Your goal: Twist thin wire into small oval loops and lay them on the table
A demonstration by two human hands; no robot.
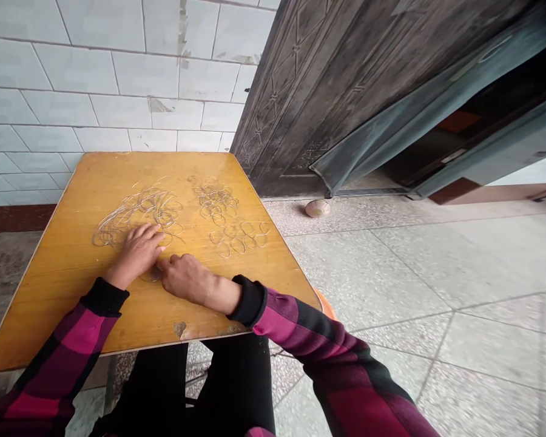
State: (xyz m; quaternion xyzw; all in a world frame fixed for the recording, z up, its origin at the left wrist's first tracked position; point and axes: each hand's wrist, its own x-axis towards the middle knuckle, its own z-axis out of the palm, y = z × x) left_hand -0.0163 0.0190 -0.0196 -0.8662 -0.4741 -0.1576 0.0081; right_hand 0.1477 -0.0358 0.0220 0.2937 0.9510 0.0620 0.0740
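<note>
1 wire loop (151,277) is partly hidden by the curled right hand (187,278) and outstretched left hand (139,250); what is gripped cannot be told. Farther, at right, rings (239,238) seem finished; at left, a wire tangle (139,209) seems unworked.

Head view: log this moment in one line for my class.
left hand: at wire tangle | right hand: curled, near left | wire loops: on table, right of tangle
</note>
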